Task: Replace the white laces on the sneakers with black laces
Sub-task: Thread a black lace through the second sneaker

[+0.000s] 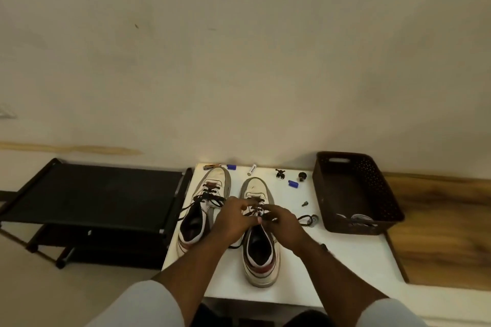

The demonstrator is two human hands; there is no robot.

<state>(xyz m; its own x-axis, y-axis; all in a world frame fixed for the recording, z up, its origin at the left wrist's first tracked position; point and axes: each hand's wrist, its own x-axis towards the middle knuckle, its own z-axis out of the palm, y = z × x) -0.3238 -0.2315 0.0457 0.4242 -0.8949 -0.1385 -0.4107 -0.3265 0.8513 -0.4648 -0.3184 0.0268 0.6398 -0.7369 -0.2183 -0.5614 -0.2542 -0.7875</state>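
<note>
Two white sneakers stand side by side on a small white table [345, 271], toes pointing away from me. The left sneaker [204, 210] carries a black lace [210, 199] whose loose ends trail over its left side. Both hands meet over the tongue of the right sneaker [261, 244]. My left hand [233, 218] and my right hand [281, 220] each pinch part of that shoe's black lace [255, 211] at the upper eyelets. A loop of the lace [305, 219] sticks out to the right of my right hand. The hands hide the upper eyelets.
A dark brown perforated basket [372, 183] sits at the table's right, something pale lying in its near end. Small items lie along the table's far edge: blue caps [293, 184], a white tube [252, 169], small dark pieces. A black shoe rack [93, 194] stands left.
</note>
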